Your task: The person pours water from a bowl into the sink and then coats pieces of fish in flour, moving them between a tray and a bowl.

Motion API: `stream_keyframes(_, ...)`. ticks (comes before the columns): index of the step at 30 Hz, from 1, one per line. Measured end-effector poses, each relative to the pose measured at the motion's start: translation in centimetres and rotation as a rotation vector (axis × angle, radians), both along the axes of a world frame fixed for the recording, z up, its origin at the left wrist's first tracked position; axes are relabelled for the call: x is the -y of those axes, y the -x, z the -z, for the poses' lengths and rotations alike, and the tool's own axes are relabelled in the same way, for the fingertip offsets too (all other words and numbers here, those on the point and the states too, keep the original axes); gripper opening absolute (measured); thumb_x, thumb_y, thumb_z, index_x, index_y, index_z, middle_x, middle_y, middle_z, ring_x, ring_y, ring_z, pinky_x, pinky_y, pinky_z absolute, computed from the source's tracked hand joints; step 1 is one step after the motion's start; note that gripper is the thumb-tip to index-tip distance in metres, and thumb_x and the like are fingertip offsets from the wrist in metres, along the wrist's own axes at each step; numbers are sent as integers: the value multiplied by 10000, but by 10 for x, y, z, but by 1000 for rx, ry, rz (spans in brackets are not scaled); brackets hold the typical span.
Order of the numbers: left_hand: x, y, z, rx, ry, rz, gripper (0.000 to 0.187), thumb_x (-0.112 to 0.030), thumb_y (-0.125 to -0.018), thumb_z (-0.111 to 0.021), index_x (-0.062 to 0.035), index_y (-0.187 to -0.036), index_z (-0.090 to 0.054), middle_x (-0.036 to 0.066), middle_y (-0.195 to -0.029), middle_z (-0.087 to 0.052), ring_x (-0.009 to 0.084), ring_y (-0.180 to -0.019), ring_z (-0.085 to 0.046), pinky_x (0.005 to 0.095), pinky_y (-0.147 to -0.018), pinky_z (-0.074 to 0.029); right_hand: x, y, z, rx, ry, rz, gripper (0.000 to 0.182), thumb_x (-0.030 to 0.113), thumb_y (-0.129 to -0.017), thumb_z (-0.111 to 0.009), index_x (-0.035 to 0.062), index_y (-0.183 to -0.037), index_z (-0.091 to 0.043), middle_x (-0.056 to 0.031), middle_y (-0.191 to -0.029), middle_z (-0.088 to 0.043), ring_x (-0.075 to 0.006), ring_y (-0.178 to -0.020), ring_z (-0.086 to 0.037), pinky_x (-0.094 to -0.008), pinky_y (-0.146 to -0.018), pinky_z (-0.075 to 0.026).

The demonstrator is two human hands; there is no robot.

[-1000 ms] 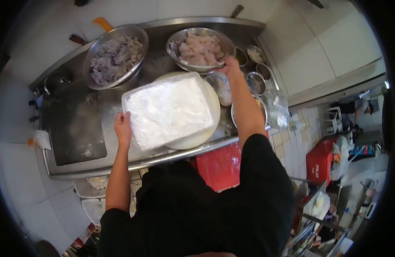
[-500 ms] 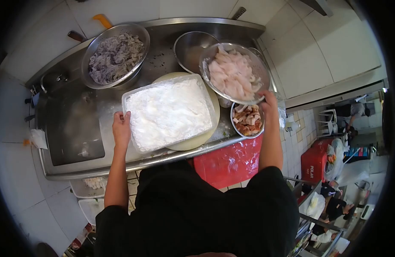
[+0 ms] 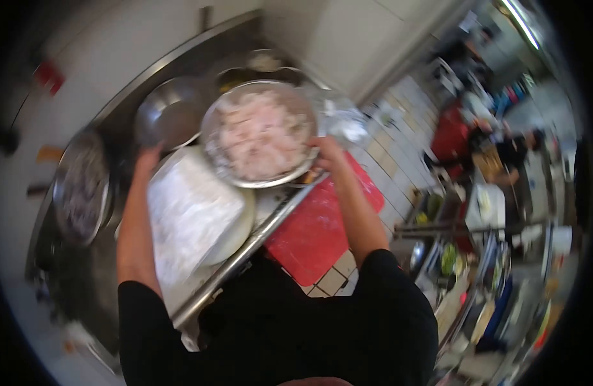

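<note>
Far left: wide metal bowl (image 3: 107,196) of greyish, shredded-looking food (image 3: 81,180), blurred, on the steel table (image 3: 245,253). Right of it, the left hand (image 3: 150,156) reaches to the near rim of a shiny steel bowl (image 3: 170,112), by the upper corner of a tray (image 3: 224,237). Fingers smeared by motion; cannot tell whether its grip is open or closed.

Tray sits aslant, filled with white powder (image 3: 188,206), surface uneven, softly lumped; pale round board (image 3: 245,222) shows under its right side.

Centre: round metal bowl (image 3: 258,184), bright rim, lies right of the tray's upper end, partly overlapping it in view. Inside, a heap of pale pink meat (image 3: 261,132), whitish in places, in soft, loose, folded pieces; looks moist. The right hand (image 3: 326,154) has its grip closed on this bowl's right rim.

Farther right: crumpled clear plastic (image 3: 348,123) above the hand; red flat-topped surface (image 3: 315,231) below, beyond the table edge, white smudges on it.
</note>
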State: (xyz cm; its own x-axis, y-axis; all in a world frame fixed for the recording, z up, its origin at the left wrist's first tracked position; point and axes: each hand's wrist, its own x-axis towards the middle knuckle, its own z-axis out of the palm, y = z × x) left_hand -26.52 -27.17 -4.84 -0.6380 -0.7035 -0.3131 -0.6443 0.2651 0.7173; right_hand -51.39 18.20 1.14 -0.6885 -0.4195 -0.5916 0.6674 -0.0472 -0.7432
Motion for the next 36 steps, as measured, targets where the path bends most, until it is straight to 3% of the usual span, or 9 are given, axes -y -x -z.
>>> stream_keyframes(1,25,4,44,-262,-162,-87,550,-418,-829,-658,-84,-1256,-562,89,-1173,-621,252,-995,-588,370,-875,-437,1,-3,3,61,81,63,436,-35,-715,-581,-86,-1138,-488,-220,-996,-593,-360,-827,-642,-505,-748,-565)
stream_keyframes(5,78,12,95,-193,-641,-287,435,-352,-812,-676,-86,-1136,-559,111,-1073,-585,282,-837,-581,402,-720,-503,-3,-12,-1,-104,80,34,366,-74,-731,-584,-34,-1095,-598,-173,-980,-637,-311,-819,-656,-454,-738,-576)
stream_keyframes(10,119,38,144,-546,-966,-571,267,-140,-789,-633,-16,-1006,-539,147,-1019,-536,322,-890,-546,519,-726,-511,-13,-7,16,-274,-30,2,333,41,-746,-656,-6,-1075,-632,-114,-892,-664,-210,-689,-632,-349,-613,-532)
stream_keyframes(15,117,36,84,-644,-779,-698,293,-70,-753,-573,-32,-1043,-552,128,-1145,-509,338,-1064,-499,665,-859,-443,-18,-21,-21,-214,-89,-51,302,91,-773,-694,13,-1060,-640,-95,-864,-672,-201,-676,-655,-354,-591,-560)
stream_keyframes(18,80,28,39,-697,-594,-716,294,-101,-769,-589,-24,-1048,-538,134,-1059,-516,352,-995,-534,595,-750,-530,-18,-18,-9,-145,-15,-84,313,117,-789,-695,42,-1086,-632,-95,-896,-667,-201,-709,-672,-355,-585,-582)
stream_keyframes(24,52,29,-30,-802,-608,-651,394,-109,-811,-614,-48,-1190,-529,129,-1211,-527,322,-1075,-524,566,-811,-512,-19,-24,-24,-184,-84,-89,369,158,-789,-697,12,-1115,-606,-102,-931,-659,-233,-734,-655,-413,-632,-550)
stream_keyframes(26,53,23,-34,-818,-609,-610,332,-85,-839,-577,-29,-1163,-535,146,-1177,-531,340,-1082,-518,602,-828,-487,-16,-17,1,-151,-54,-63,364,209,-794,-674,-7,-1076,-594,-107,-856,-661,-201,-609,-631,-307,-503,-522)
stream_keyframes(30,-8,1,-90,-1092,-729,-734,233,-32,-841,-539,34,-1064,-524,196,-1117,-472,385,-1015,-499,677,-836,-469,-21,-8,22,-124,62,-181,404,275,-931,-548,-25,-1200,-525,-157,-1126,-627,-262,-960,-647,-410,-801,-553)
stream_keyframes(36,-61,-56,-149,-1165,-803,-747,111,4,-806,-516,58,-900,-541,200,-947,-545,388,-888,-587,643,-773,-516,-37,-29,2,-81,135,-97,509,385,-932,-547,36,-1291,-457,-157,-1158,-570,-274,-926,-614,-448,-800,-532)
